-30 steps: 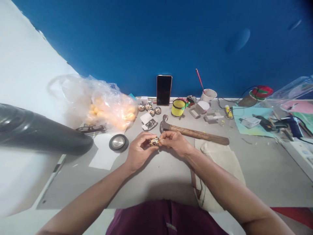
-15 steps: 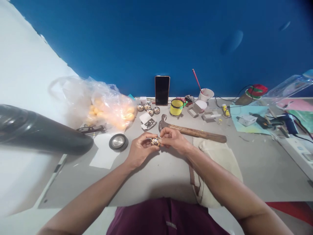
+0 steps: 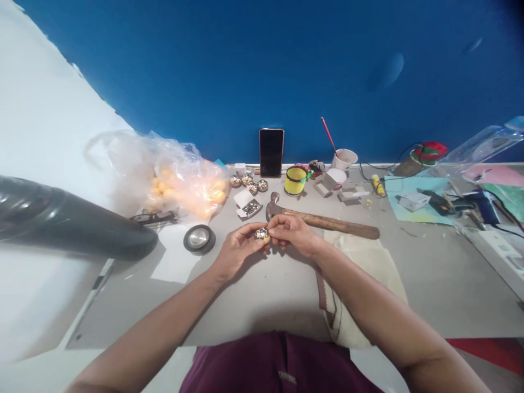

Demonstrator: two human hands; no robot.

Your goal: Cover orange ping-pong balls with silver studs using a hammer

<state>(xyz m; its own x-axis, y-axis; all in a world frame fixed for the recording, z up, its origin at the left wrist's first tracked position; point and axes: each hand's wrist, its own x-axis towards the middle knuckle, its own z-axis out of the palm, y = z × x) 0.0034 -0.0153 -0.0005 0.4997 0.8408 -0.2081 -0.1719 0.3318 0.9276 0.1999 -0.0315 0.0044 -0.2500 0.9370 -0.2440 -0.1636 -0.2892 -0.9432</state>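
Observation:
Between the fingers of my left hand (image 3: pixel 239 248) is a small orange ball (image 3: pixel 262 236), partly covered with shiny metal studs. A bare orange patch shows low on its right side. My right hand (image 3: pixel 292 236) is closed in a pinch against the ball's right edge; whatever its fingertips hold is too small to tell. Just beyond my hands lies an open white box (image 3: pixel 249 207) of small silver pieces that look like thumbtacks. Several studded balls (image 3: pixel 246 180) sit behind it. A claw hammer (image 3: pixel 323 218) with a wooden handle lies beyond my right hand.
A clear plastic bag (image 3: pixel 188 180) of orange balls and a dark round-rimmed metal object (image 3: pixel 198 238) are at left. A phone (image 3: pixel 271 153) leans on the blue wall. A cream cloth (image 3: pixel 368 262) lies under my right forearm. A grey cylinder (image 3: pixel 73 221) juts in from the left.
The ball has turned in my left hand, so more bare orange shows at its lower right. My right fingertips have shifted slightly along its edge.

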